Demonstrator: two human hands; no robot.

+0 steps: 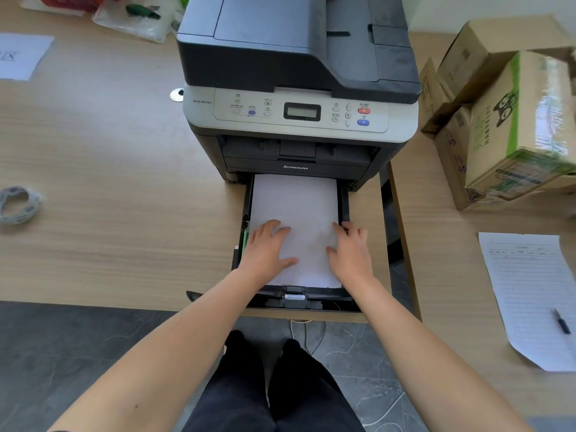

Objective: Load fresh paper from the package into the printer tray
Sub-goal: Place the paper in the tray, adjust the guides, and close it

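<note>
A grey and black printer (299, 88) stands on the wooden desk. Its black paper tray (344, 201) is pulled out toward me over the desk's front edge. A white paper stack (294, 198) lies flat inside the tray. My left hand (268, 247) rests palm down on the left side of the stack, fingers spread. My right hand (349, 247) lies flat on the stack's right edge, fingers touching the tray's right wall. Neither hand grips anything. No paper package is in view.
Cardboard boxes (511, 120) are stacked at the right. A lined form (530, 291) with a pen (561, 321) lies on the right desk. A tape roll (18, 204), a printed sheet (21, 56) and plastic bags (137, 17) sit on the left.
</note>
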